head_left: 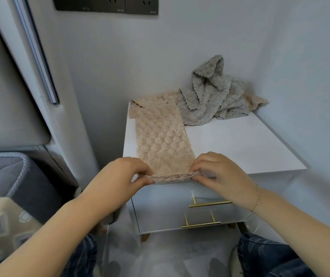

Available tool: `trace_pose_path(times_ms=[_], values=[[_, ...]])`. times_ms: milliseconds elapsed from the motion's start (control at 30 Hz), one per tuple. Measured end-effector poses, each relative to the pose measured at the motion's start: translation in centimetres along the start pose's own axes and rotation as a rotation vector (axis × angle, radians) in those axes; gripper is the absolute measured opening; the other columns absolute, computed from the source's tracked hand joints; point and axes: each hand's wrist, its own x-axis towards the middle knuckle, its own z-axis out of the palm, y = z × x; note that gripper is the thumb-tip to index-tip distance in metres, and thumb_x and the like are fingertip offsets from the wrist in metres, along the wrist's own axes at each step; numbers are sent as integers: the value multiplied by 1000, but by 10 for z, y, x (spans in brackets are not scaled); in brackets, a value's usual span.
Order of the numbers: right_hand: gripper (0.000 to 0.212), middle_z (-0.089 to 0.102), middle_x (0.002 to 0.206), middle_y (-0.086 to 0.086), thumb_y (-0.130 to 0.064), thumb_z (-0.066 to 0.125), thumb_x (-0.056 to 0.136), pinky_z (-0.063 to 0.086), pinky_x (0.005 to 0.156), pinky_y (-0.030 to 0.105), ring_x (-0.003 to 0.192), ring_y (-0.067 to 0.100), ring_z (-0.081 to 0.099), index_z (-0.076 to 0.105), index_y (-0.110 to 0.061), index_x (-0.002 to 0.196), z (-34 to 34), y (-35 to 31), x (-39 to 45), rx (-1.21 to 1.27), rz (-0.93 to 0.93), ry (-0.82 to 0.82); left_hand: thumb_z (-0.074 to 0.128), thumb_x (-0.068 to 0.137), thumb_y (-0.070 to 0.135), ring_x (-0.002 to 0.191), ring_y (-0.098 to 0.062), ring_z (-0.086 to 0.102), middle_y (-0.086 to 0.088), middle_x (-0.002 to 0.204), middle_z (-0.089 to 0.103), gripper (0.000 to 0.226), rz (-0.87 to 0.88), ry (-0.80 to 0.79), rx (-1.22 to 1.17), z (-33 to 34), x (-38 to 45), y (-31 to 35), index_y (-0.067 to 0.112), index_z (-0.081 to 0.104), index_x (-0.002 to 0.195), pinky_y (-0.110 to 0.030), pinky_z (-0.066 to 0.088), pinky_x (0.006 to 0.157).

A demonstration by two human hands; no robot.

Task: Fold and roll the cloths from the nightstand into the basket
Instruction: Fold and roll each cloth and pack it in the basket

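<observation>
Pale grey walls [200, 37] are meeting in a corner at one o'clock, soft daylight lying over them. A dark socket panel [106, 5] is sitting at twelve o'clock. A padded grey headboard [10, 86] is standing at ten o'clock, above patterned bedding [2, 226] at eight. Grey floor [160, 256] is showing at six.

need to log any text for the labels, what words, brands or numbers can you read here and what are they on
No text can be read here.
Dark socket panel on the wall: faint small marks under the sockets, too blurred to read.
Beige textured cloth, grey crumpled cloth and white nightstand: no label or print shows.
Patterned fabric at lower left: shapes only, no letters.
</observation>
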Motion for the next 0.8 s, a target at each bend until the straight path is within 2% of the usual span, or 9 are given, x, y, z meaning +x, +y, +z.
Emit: trace_pose_path(times_ms=[100,200,367,433,500,567,633,733,800], values=[[25,64,94,-9,-34,58,88,41,82,24,90,5,52,70,-13,96,1,-1,2,60,60,6,63,87,37,79,4,56,19,78,63,7,-119,18,-102,1,1,1,33,66,82,-9,38,67],[25,66,86,-12,-40,54,91,41,79,26,86,8,52,70,-19,90,3,-2,5,106,125,20,65,85,36,74,-1,59,12,74,67,10,-232,69,-163,5,4,1,32,62,77,-17,41,65],[13,66,78,-4,-29,59,91,42,73,25,78,6,52,70,-23,86,6,-5,13,191,275,49,67,84,35,67,-2,58,9,72,65,13,-376,127,-205,9,9,6,30,60,74,-15,36,56],[8,60,75,-8,-27,62,89,38,67,20,75,4,51,69,-23,89,10,-6,16,161,312,88,66,84,32,67,-3,57,9,72,64,11,-414,149,-221,11,12,8,29,60,75,-15,35,55],[8,54,75,-11,-23,65,87,37,68,21,73,5,49,66,-22,94,15,-10,17,70,304,131,66,84,31,68,-4,57,10,72,62,10,-429,159,-215,14,13,8,29,60,76,-14,35,55],[15,52,83,-7,-16,67,83,39,70,25,77,9,49,62,-19,97,21,-14,16,-70,251,190,68,81,32,72,-5,55,12,75,59,10,-380,201,-146,17,13,7,30,59,80,-18,38,62],[19,54,92,-4,-9,68,80,37,73,24,83,12,49,62,-16,96,25,-19,17,-169,170,259,74,77,30,82,-9,50,13,85,55,17,-199,306,37,16,13,3,29,61,87,-27,38,73],[17,61,96,0,-1,60,82,36,81,25,90,17,51,68,-13,91,26,-17,17,-271,-30,300,78,71,9,86,-15,52,8,95,60,27,118,317,271,15,13,2,24,69,91,-28,34,76],[21,65,97,1,-1,55,84,37,87,27,94,18,53,71,-10,95,26,-13,15,-321,-150,234,76,63,-5,83,-17,60,7,92,66,35,230,288,366,19,13,4,20,73,87,-26,32,77]])
